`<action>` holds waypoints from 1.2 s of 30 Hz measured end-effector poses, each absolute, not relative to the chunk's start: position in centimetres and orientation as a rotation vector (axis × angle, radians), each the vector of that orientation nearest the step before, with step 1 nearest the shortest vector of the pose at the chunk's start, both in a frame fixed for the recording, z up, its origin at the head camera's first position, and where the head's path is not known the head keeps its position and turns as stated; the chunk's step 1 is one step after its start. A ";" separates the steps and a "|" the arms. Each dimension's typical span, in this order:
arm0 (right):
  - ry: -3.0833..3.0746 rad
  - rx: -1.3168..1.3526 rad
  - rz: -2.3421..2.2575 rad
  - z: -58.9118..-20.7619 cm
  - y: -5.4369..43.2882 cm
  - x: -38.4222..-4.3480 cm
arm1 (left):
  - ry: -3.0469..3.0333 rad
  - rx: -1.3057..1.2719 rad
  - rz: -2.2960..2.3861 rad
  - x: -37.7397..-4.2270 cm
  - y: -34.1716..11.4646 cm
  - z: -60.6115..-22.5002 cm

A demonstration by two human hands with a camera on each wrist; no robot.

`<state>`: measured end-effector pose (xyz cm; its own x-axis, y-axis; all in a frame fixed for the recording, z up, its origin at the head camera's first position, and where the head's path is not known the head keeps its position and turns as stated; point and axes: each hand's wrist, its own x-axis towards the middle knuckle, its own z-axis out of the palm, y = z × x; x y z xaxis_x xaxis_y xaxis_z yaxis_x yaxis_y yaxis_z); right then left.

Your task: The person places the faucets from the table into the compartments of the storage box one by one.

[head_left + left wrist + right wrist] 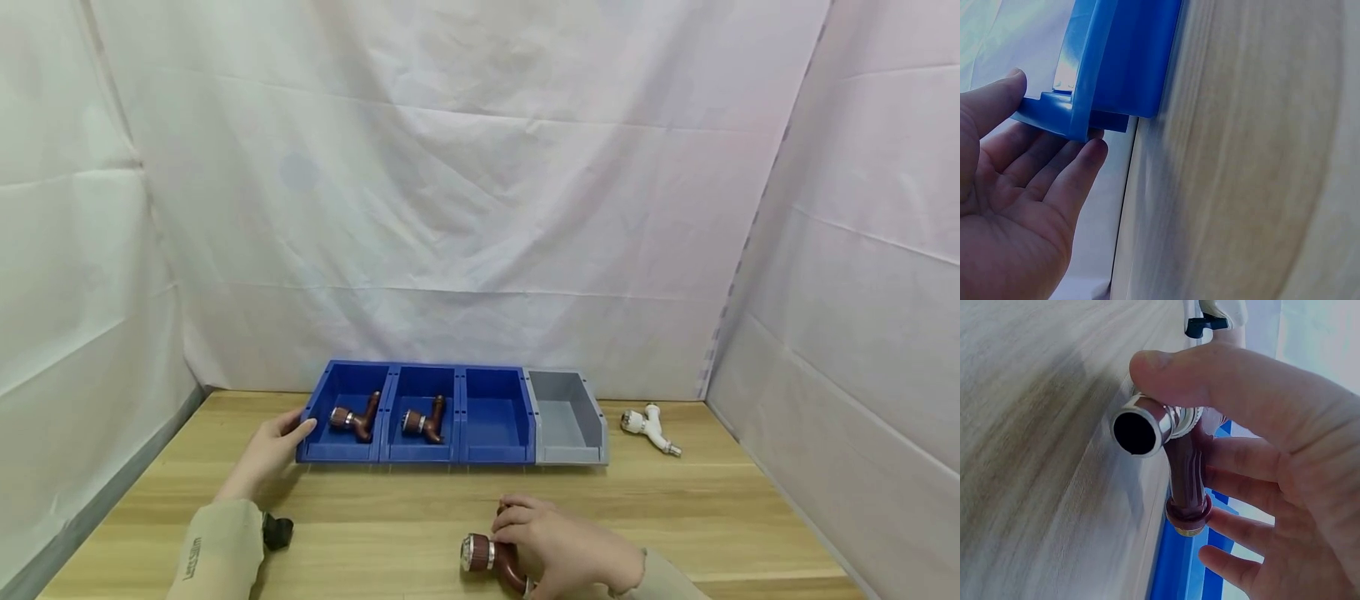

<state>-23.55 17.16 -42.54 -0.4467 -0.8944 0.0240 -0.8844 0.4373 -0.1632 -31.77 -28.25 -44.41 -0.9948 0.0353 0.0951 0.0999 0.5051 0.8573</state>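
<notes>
My left hand [264, 454] holds the outer front corner of the leftmost blue bin [341, 452]. In the left wrist view, the thumb lies over the bin's rim [1092, 69] and the fingers are on its other side. Near the front of the table, my right hand [555, 540] grips a dark red-brown tap [478, 553] with a silver-trimmed knob. The right wrist view shows the thumb at the tap's silver-ringed outlet [1138, 430] and the fingers along its body [1186, 469]. Part of this tap is hidden under the hand in the head view.
A second blue bin [420, 453], a third blue bin [497, 454] and a grey bin [572, 456] continue the row. Similar brown taps lie in the leftmost bin [363, 423] and second bin [432, 423]. A white tap [651, 427] lies right of the row. White cloth [480, 208] hangs behind.
</notes>
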 end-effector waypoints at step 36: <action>2.671 -1.571 -0.227 -41.7 17.3 -23.3 | -2.685 -0.109 -1.465 -31.6 -28.1 -44.1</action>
